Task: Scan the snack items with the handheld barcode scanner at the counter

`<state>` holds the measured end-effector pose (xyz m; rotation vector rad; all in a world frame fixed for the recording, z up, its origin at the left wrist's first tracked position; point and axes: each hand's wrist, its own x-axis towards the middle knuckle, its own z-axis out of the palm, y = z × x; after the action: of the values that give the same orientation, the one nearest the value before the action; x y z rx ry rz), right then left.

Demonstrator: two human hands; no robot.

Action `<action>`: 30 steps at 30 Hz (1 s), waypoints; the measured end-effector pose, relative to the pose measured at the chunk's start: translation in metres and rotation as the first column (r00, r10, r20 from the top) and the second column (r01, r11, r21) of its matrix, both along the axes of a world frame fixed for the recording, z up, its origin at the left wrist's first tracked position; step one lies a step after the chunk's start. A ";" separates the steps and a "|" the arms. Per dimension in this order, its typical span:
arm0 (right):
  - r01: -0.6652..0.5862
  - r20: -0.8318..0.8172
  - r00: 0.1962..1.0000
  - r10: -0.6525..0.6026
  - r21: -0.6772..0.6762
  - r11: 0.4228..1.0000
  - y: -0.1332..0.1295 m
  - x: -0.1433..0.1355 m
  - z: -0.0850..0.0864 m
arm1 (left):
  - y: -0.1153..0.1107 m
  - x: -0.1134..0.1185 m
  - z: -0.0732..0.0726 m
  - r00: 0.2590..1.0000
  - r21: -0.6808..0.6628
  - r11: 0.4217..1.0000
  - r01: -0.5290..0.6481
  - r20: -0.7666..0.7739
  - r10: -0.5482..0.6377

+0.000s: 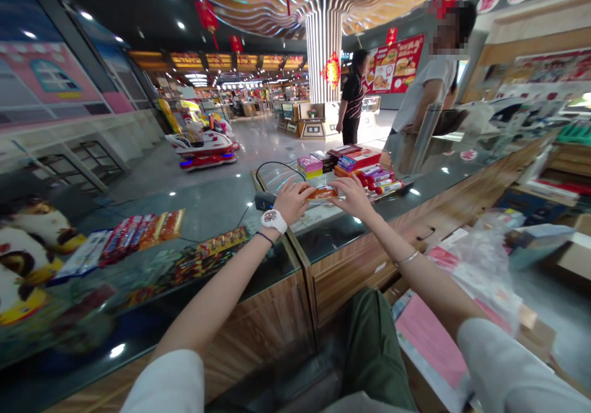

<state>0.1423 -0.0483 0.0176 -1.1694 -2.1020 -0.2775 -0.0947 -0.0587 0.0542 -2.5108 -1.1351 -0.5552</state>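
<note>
An orange-brown wrapped packet (323, 193) is held level above the glass counter (221, 200), one end in each hand. My left hand (292, 200), with a white watch on the wrist, has its fingers closed on the packet's left end. At the right end my right hand (353, 196) pinches it between thumb and fingers. Just behind the hands lie colourful tubes (381, 179) and a pink and yellow stack of packs (310, 165). A small black device (265, 202) with a cable sits beside my left hand.
Rows of snack packets (138, 234) lie on the counter at the left, near penguin-like figures (28, 259). Two people stand beyond the counter, one in white (422, 96), one in black (352, 102). Plastic bags (492, 259) and open boxes are at the lower right.
</note>
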 end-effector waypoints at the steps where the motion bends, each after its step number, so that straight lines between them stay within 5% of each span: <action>1: -0.013 -0.001 1.000 0.013 0.017 1.000 0.002 -0.007 0.005 | -0.001 -0.005 0.003 1.000 0.017 1.000 -0.023 0.005 0.023; 14: -0.185 -0.025 0.982 0.190 0.135 0.973 0.036 -0.116 0.039 | -0.014 -0.094 0.031 0.963 0.168 0.948 -0.269 0.055 0.263; 24: -0.372 -0.143 0.905 0.400 0.189 0.909 0.054 -0.197 0.038 | -0.018 -0.165 0.015 0.939 0.270 0.900 -0.342 0.117 0.322; 27: -0.456 -0.249 0.842 0.479 0.148 0.878 0.059 -0.214 0.028 | -0.016 -0.181 0.006 0.938 0.277 0.896 -0.346 0.111 0.328; 30: -0.628 -0.477 0.668 0.571 0.051 0.777 0.065 -0.217 0.018 | -0.018 -0.189 0.000 0.941 0.281 0.899 -0.337 0.090 0.325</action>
<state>-0.0748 0.0166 0.0354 -0.4579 -1.9390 0.4184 -0.2836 -0.0762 0.0539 -2.0080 -1.3497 -0.6279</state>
